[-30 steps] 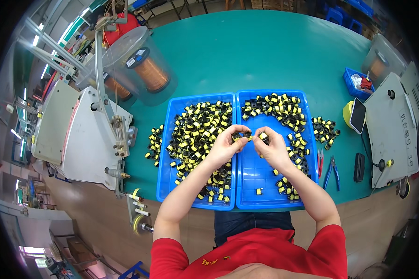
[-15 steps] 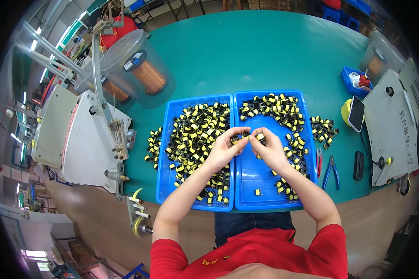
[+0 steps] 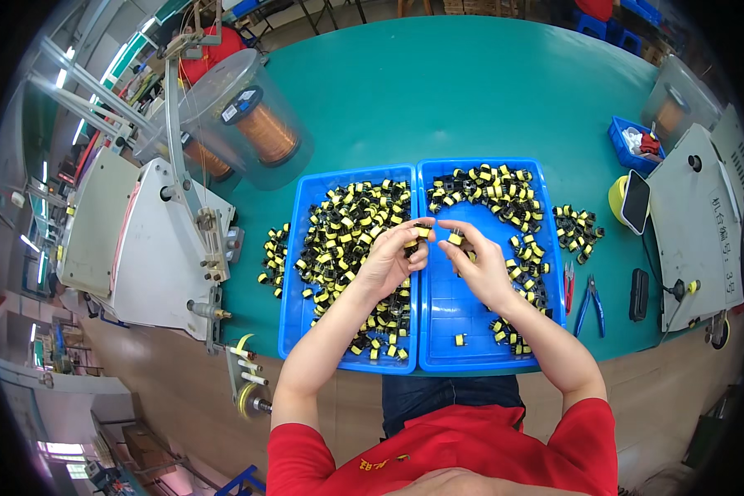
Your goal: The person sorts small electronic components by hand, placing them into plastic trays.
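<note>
Reaching: both our forearms come up over the two blue trays (image 3: 438,364)
Left hand (image 3: 388,263): curled, pinching a small yellow-black coil part (image 3: 422,231)
Right hand (image 3: 481,266): fingertips nipping another coil part (image 3: 454,238), just beside the left
Piles: loose parts (image 3: 347,231) under and beyond both hands

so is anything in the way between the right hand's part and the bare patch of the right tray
Nothing visible. The right hand pinches a small yellow-and-black part directly over the right blue tray, whose near floor is bare except for one loose part.
</note>
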Available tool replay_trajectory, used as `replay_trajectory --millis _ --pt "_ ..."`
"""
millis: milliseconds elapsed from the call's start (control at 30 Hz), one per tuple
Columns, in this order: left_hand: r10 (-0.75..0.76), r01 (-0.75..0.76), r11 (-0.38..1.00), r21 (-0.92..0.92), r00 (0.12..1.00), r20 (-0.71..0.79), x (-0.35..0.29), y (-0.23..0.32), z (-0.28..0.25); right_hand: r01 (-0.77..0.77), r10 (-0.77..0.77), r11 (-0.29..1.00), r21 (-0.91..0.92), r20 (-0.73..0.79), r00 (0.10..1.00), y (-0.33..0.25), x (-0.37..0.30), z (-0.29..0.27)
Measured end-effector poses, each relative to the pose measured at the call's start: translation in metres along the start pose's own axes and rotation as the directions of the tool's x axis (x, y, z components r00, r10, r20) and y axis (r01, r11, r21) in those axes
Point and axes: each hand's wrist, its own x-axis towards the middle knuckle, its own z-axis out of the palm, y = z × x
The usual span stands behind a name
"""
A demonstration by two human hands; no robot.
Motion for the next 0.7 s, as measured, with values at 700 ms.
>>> replay_trajectory --millis 700 --pt "0.007 -0.006 0.990 0.140 1.000 -0.009 -0.005 -0.003 0.009 0.055 -0.056 0.995 0.083 0.014 0.998 -0.005 -0.002 0.002"
